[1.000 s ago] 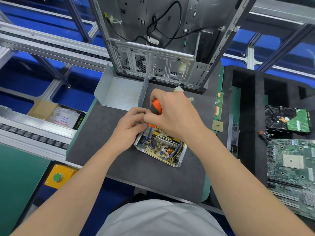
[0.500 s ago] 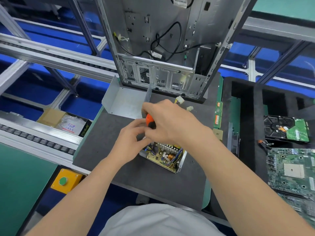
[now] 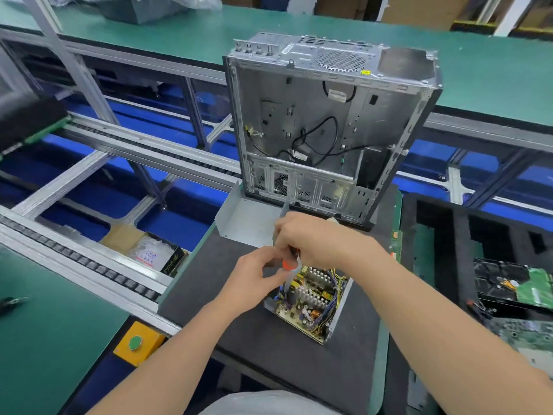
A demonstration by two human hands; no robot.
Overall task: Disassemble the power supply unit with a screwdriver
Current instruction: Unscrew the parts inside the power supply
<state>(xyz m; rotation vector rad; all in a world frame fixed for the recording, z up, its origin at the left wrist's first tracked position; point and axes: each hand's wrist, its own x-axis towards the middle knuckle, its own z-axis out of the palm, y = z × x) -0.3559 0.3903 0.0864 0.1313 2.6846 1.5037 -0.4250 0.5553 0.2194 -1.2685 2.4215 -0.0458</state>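
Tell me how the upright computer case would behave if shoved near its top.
The computer case stands on end, tall over a narrow footprint, so it would probably tip rather than slide, more so since the foam mat looks grippy. Stripped to sheet metal and a few cables, it is likely light for its size and rigid.

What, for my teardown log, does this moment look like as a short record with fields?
right hand: grips the screwdriver by its handle, from above
left hand: pinches the screwdriver low down, steadying it
power supply unit: on the foam mat, open, circuit board exposed
metal cover: lies off, behind the unit
computer case: upright at the mat's far edge
hard drive: in the tray to the right
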